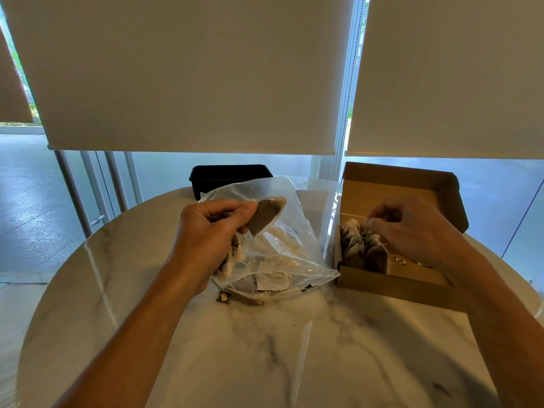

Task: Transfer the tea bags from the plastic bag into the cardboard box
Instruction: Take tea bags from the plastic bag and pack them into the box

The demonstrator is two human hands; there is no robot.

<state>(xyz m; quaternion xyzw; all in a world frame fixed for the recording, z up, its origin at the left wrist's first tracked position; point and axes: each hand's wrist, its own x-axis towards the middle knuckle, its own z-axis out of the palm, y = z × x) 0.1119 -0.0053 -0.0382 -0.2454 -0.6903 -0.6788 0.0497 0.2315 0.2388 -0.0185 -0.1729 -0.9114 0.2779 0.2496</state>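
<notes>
A clear plastic bag (290, 231) lies in the middle of the round marble table, with several tea bags inside it near its front. My left hand (210, 231) grips a few tea bags; one brown tea bag (265, 214) sticks out between thumb and fingers above the plastic bag. To the right stands the open cardboard box (382, 279), holding several tea bags (363, 248) at its left end. Over that box my right hand (412, 228) pinches a thin white string (351, 214) that stretches left toward the held tea bag.
A black tray (229, 175) sits at the table's far edge behind the plastic bag. A small black and yellow tag (222, 297) lies on the table by the bag's front. The box lid (400, 184) stands open at the back. Window blinds hang beyond the table.
</notes>
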